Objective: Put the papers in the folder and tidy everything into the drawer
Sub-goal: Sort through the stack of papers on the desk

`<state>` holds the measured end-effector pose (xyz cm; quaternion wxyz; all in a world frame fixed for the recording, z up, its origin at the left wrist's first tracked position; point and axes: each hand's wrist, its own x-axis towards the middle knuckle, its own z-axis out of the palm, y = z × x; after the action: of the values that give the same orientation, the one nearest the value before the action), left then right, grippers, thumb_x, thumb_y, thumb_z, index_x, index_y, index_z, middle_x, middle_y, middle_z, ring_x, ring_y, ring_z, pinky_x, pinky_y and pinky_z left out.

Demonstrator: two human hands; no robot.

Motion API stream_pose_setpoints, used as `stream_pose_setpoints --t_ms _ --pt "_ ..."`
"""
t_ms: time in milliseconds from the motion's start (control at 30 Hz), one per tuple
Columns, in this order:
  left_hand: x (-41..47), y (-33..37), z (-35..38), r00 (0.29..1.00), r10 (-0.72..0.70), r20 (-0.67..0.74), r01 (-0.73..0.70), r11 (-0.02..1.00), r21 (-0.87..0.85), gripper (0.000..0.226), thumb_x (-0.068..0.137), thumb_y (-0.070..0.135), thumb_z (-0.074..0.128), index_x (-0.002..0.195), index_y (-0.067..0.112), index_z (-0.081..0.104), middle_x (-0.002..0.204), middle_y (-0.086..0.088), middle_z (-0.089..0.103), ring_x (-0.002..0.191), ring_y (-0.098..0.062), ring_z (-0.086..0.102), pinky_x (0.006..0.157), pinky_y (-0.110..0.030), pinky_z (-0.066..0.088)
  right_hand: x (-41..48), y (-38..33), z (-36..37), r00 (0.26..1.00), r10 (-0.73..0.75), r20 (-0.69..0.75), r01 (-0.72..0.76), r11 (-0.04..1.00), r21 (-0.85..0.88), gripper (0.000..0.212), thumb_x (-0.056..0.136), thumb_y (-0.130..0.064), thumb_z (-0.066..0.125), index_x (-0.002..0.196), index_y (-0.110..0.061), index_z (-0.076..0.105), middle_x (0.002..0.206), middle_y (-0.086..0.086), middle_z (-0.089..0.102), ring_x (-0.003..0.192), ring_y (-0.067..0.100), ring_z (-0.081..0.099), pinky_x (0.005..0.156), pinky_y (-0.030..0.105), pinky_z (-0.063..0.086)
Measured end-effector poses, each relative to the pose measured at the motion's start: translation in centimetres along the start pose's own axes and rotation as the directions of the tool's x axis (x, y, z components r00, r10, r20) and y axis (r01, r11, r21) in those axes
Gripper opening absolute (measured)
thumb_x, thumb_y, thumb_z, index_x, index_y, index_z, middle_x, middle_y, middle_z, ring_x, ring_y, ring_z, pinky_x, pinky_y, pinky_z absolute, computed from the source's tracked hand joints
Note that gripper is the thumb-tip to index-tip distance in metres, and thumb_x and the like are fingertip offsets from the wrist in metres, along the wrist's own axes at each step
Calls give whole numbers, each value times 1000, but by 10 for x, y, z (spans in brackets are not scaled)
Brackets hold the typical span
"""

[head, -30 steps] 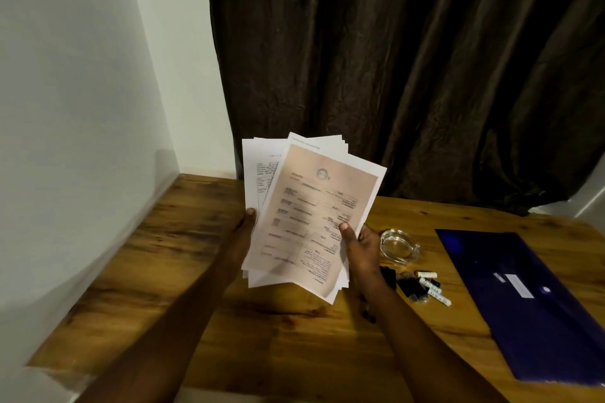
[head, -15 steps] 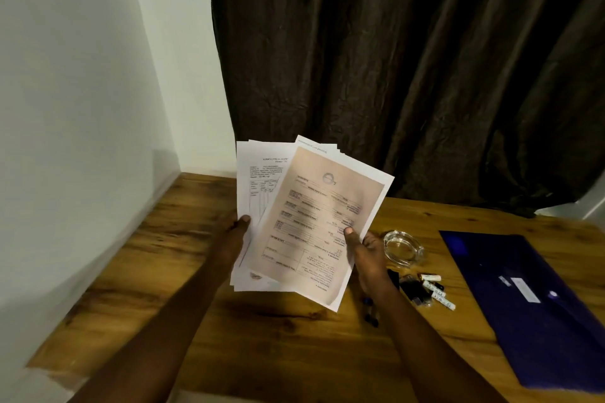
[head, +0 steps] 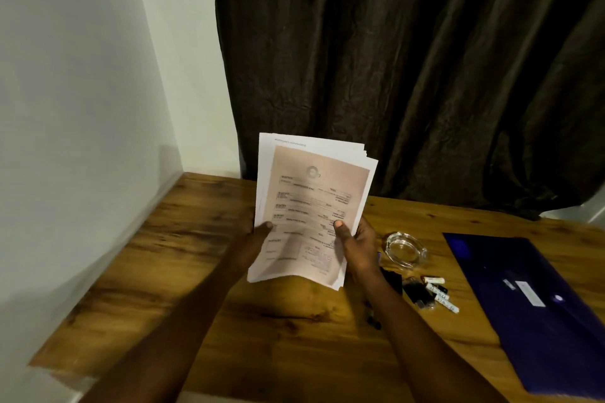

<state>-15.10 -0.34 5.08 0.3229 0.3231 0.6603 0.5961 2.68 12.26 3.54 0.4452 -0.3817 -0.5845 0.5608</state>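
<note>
Since a moment ago the fanned papers (head: 311, 209) have been squared into one stack, held upright above the table (head: 183, 258). The left hand (head: 258, 232) and right hand (head: 355, 239) pinch the side edges, thumbs in front. The sheets look light, floppy and slippery, so the side grip suits them. The folder (head: 537, 304) lies to the right.

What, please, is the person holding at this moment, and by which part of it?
A stack of printed papers: the left hand grips its lower left edge, the right hand its lower right edge, thumbs on its front.
</note>
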Motion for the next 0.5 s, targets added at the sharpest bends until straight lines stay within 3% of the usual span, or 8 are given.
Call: stream_pose_setpoints --t_ms 100,167,267,400,500 --pt "4 -10 -1 997 -66 -46 68 997 29 27 97 24 56 123 20 57 119 -8 65 110 -29 62 97 -51 50 -2 -1 1 996 -63 59 65 997 -40 23 94 -14 63 116 -17 59 103 -11 67 91 5 67 67 18 57" --pt "4 -18 -3 998 -50 -40 52 996 72 26 96 20 58 122 19 58 117 -8 65 110 -29 61 94 -48 52 -3 5 -1 992 -61 108 71 993 -90 25 93 -16 65 116 -22 57 105 -13 67 94 5 66 69 18 57" --pt "-1 -29 -4 999 -33 -27 36 991 129 28 96 15 58 123 16 57 116 -6 63 105 -22 60 86 -37 51 -6 23 -7 990 3 141 24 981 -191 31 92 -18 66 122 -13 59 109 -5 67 99 11 66 69 15 54" --pt "-3 -35 -2 998 -57 -11 58 983 175 35 98 25 54 131 14 54 118 -4 62 108 -22 59 88 -36 51 -7 30 -8 994 26 109 2 967 -253 30 93 -19 64 122 -8 62 111 2 68 97 16 66 70 16 53" --pt "0 -26 1 999 -44 -29 48 987 151 28 98 28 53 123 17 57 110 -1 64 97 -17 60 72 -23 49 -6 22 -4 992 -9 126 39 971 -236 27 95 -18 62 119 -6 63 108 2 69 95 12 67 69 18 57"
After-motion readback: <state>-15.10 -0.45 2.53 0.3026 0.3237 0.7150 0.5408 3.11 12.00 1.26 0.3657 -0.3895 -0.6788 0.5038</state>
